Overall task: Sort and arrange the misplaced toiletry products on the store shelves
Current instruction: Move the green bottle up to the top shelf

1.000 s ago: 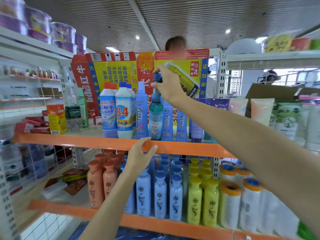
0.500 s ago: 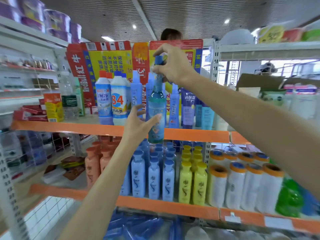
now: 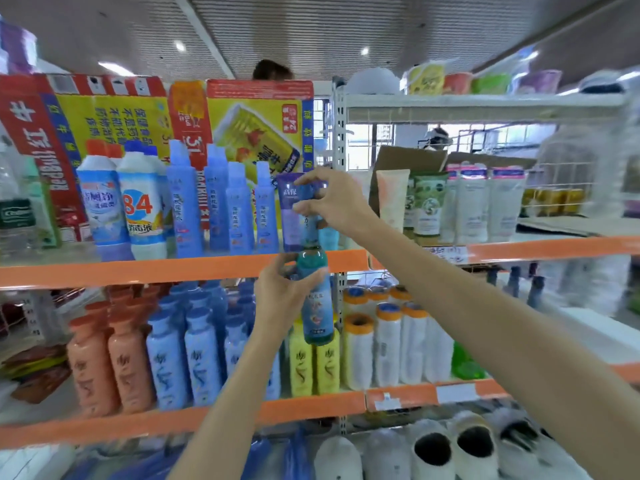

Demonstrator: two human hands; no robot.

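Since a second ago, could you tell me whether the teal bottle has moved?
Yes. The teal bottle has come off the upper orange shelf edge and now hangs lower, in front of it, held by both the left hand and right hand.

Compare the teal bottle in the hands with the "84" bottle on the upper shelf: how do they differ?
The teal bottle is see-through and slim; the "84" bottle is opaque white and broader. The teal bottle is off the shelf, held by the left hand and right hand; the "84" bottle stands untouched. Both are upright.
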